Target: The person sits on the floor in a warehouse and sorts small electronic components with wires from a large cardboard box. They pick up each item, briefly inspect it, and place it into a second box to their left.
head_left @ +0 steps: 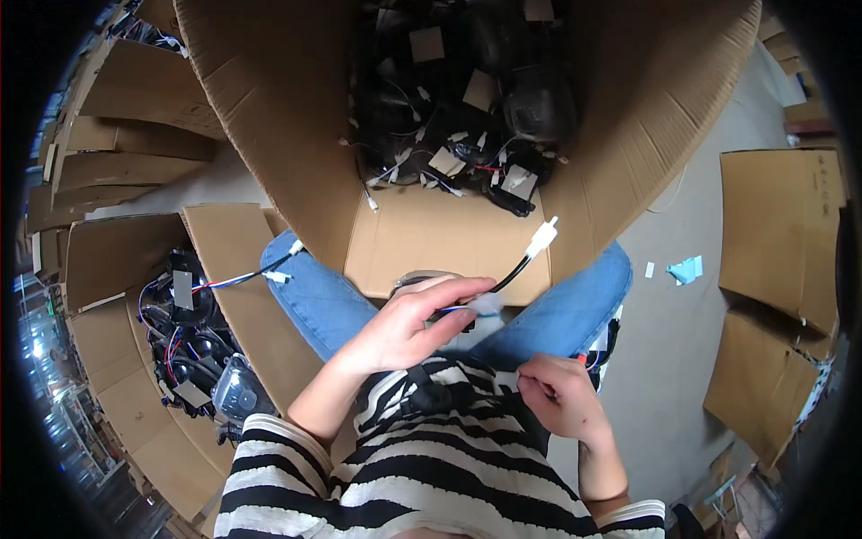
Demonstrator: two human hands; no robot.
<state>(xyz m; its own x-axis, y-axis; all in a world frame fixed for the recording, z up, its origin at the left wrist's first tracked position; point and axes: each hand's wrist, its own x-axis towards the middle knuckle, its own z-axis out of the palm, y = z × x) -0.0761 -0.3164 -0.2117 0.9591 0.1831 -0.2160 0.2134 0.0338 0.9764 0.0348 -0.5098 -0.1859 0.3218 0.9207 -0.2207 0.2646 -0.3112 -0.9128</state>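
Observation:
My left hand [417, 319] is above my lap with its thumb and fingers closed round a wire lead. The lead's black-sleeved cable [512, 275] runs up and right to a white plug connector [541, 238]. A whitish translucent piece [489, 307] shows beside the fingertips; I cannot tell what it is. Near my waist on the right, my right hand [564, 395] has its fingers curled together. A small white patch shows by its fingertips, but whatever they pinch cannot be made out.
A large open carton [440, 242] stands ahead between my knees, with black wired parts [458, 117] inside. At left, another carton [229, 269] holds wired lamp-like units [238, 386]; a lead hangs over its edge. Boxes [777, 234] stand right, near a blue scrap [685, 270] on the floor.

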